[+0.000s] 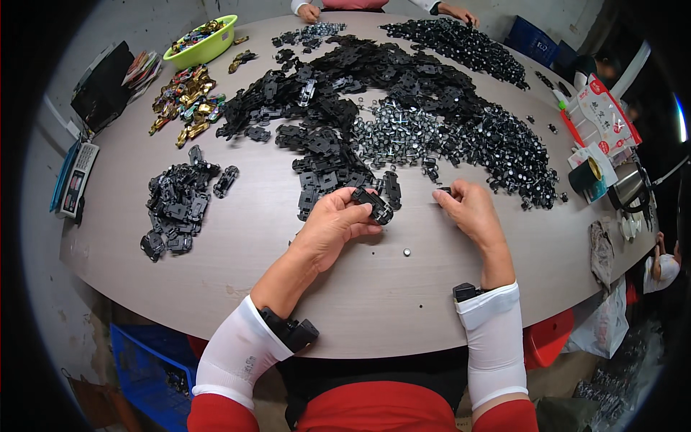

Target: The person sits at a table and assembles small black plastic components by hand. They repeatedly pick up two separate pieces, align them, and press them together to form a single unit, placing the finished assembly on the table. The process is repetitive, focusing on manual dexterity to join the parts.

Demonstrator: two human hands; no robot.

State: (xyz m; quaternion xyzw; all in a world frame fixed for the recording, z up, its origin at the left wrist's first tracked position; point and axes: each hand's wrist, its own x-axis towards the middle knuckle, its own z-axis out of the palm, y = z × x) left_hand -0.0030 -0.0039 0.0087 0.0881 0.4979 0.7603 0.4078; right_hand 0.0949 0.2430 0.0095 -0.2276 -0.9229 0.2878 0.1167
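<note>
Black toy-car chassis (374, 204) in left hand (332, 223), right hand (469, 209) beside

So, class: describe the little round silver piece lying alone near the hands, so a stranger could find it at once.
Start at the big grey table and find the left hand, which holds a black plastic part. Just below and right of it, between the two wrists, lies a small round silver piece. Unlike the heaped parts, it sits alone on bare tabletop.
</note>
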